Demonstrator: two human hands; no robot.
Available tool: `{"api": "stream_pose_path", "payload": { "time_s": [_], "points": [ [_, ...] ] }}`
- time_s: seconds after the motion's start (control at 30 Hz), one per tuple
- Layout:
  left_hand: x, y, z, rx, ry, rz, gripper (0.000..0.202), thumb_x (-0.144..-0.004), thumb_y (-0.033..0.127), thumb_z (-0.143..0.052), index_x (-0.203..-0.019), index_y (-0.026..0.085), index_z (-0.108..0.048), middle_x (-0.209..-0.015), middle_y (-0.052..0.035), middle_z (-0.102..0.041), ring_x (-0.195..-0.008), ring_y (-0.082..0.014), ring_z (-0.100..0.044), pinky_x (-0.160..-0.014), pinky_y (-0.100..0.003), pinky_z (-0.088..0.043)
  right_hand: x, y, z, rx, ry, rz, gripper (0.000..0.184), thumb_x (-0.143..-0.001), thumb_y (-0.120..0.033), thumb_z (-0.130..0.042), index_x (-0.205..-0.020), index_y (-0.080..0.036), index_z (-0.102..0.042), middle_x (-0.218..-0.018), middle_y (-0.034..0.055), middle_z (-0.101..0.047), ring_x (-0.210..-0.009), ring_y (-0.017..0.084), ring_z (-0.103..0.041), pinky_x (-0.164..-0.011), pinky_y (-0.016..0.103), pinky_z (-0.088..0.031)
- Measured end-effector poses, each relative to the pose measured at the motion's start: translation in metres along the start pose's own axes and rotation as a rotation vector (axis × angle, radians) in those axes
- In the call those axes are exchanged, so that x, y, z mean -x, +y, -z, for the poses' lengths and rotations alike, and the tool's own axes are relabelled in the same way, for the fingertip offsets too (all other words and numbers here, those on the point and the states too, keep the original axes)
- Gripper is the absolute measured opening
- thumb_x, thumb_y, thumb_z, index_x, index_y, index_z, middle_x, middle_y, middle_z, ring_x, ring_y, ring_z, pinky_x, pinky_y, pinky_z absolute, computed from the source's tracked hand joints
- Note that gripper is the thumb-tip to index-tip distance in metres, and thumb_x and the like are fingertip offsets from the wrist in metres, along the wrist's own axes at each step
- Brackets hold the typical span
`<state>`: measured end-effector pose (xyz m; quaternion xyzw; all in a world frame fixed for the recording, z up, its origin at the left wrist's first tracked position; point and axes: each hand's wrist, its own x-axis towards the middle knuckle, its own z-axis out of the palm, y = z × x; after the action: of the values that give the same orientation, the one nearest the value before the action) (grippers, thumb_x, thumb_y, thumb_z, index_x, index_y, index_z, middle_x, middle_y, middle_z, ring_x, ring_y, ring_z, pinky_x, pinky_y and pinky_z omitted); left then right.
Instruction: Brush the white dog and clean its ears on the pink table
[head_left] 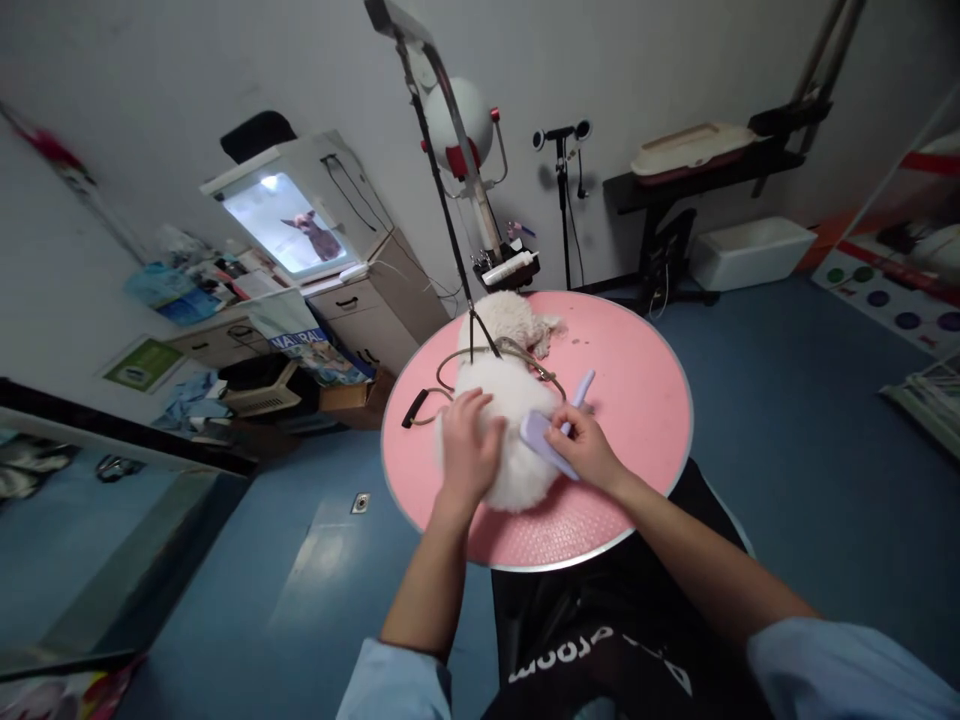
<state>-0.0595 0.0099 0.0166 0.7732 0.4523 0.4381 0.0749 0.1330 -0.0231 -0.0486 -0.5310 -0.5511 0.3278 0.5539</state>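
Note:
A fluffy white dog (517, 482) is on a round pink grooming table (645, 400), its curlier coat at the far end. My left hand (474, 445) rests on the fur of the near end, fingers stretched and apart. In my right hand (589, 452) is a lavender slicker brush (541, 437); its wide head lies against the dog's right side and its handle points away from me. The bristles are hidden. A grooming strap (472, 330) comes down to the dog's middle from an overhead arm. A tan leash with a black handle (415, 409) lies beside the dog.
A tool holder with a white tube (510, 270) hangs on the metal arm (457, 120) behind the table. At the left stand a lit glass-fronted box (289, 225) with a hairless-looking animal figure inside, and drawers (352, 300). A white bin (750, 253) stands at the back right.

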Motion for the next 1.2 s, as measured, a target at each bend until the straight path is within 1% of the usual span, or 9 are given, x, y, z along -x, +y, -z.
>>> {"api": "stream_pose_path", "payload": {
  "time_s": [0.13,0.27,0.4,0.53,0.67,0.8,0.93,1.07,1.2],
  "points": [
    [0.022,-0.015,-0.041,-0.134,-0.106,0.111,0.074,-0.063,0.045,-0.074,-0.126,0.020,-0.045,-0.135,-0.0175,-0.038,-0.130,-0.0344,-0.033,-0.102,-0.055,-0.033,-0.011,0.000,0.027,0.128,0.089,-0.043,0.019,-0.075,-0.037,-0.057,-0.072,-0.020,-0.051,-0.064,-0.0030,-0.049,-0.059,0.013,-0.046,-0.058,0.025,-0.037],
    [0.037,-0.017,-0.043,-0.069,-0.151,0.143,0.092,-0.060,0.049,-0.074,-0.136,0.021,-0.031,-0.129,-0.0167,-0.038,-0.122,-0.0311,-0.043,-0.096,-0.049,-0.042,-0.022,-0.031,0.038,0.351,0.268,0.086,0.015,-0.078,-0.035,-0.055,-0.077,-0.020,-0.055,-0.074,0.0005,-0.055,-0.066,0.014,-0.050,-0.064,0.026,-0.039],
    [0.036,-0.005,-0.039,-0.195,-0.157,0.179,0.091,-0.057,0.051,-0.075,-0.132,0.018,-0.035,-0.116,-0.0150,-0.045,-0.113,-0.0326,-0.049,-0.091,-0.049,-0.045,-0.044,-0.065,0.042,0.606,-0.128,0.205,0.014,-0.079,-0.033,-0.055,-0.081,-0.020,-0.060,-0.084,0.0040,-0.058,-0.070,0.015,-0.051,-0.062,0.026,-0.036],
    [0.033,0.007,-0.040,-0.295,-0.179,0.269,0.089,-0.057,0.052,-0.074,-0.130,0.017,-0.037,-0.113,-0.0143,-0.047,-0.108,-0.0327,-0.053,-0.086,-0.047,-0.048,-0.057,-0.079,0.053,0.745,0.192,0.126,0.023,-0.086,-0.032,-0.044,-0.093,-0.017,-0.060,-0.094,0.0093,-0.057,-0.075,0.017,-0.052,-0.062,0.027,-0.035],
    [0.032,0.013,-0.044,-0.326,-0.205,0.271,0.091,-0.059,0.056,-0.071,-0.131,0.014,-0.035,-0.115,-0.0174,-0.047,-0.106,-0.0339,-0.055,-0.080,-0.046,-0.050,-0.052,-0.076,0.051,0.668,-0.196,0.201,0.018,-0.081,-0.035,-0.053,-0.087,-0.020,-0.061,-0.088,0.0059,-0.058,-0.069,0.015,-0.051,-0.060,0.026,-0.035],
    [0.031,0.013,-0.048,-0.333,-0.176,0.229,0.093,-0.058,0.057,-0.072,-0.130,0.011,-0.036,-0.115,-0.0194,-0.046,-0.109,-0.0349,-0.053,-0.081,-0.047,-0.050,-0.051,-0.071,0.049,0.684,0.114,0.116,0.020,-0.085,-0.031,-0.047,-0.094,-0.019,-0.060,-0.098,0.0091,-0.057,-0.075,0.016,-0.052,-0.062,0.027,-0.035],
    [0.026,0.016,-0.048,-0.337,-0.170,0.213,0.090,-0.059,0.057,-0.071,-0.129,0.012,-0.038,-0.112,-0.0182,-0.048,-0.106,-0.0333,-0.055,-0.078,-0.046,-0.051,-0.052,-0.069,0.054,0.621,-0.117,0.186,0.017,-0.081,-0.034,-0.053,-0.086,-0.020,-0.060,-0.089,0.0055,-0.057,-0.069,0.015,-0.050,-0.060,0.025,-0.035],
    [0.016,0.025,-0.044,-0.381,-0.223,0.247,0.087,-0.059,0.056,-0.071,-0.128,0.012,-0.041,-0.109,-0.0165,-0.050,-0.101,-0.0318,-0.057,-0.078,-0.044,-0.050,-0.054,-0.072,0.061,0.680,0.190,0.120,0.021,-0.085,-0.031,-0.046,-0.094,-0.018,-0.060,-0.098,0.0095,-0.056,-0.077,0.017,-0.052,-0.064,0.027,-0.035],
    [0.007,0.034,-0.039,-0.404,-0.276,0.253,0.086,-0.062,0.056,-0.069,-0.129,0.012,-0.041,-0.106,-0.0167,-0.054,-0.100,-0.0318,-0.059,-0.078,-0.042,-0.050,-0.056,-0.076,0.065,0.629,-0.093,0.203,0.019,-0.082,-0.035,-0.052,-0.088,-0.020,-0.061,-0.091,0.0065,-0.057,-0.070,0.015,-0.051,-0.061,0.026,-0.035]
  ]
}}
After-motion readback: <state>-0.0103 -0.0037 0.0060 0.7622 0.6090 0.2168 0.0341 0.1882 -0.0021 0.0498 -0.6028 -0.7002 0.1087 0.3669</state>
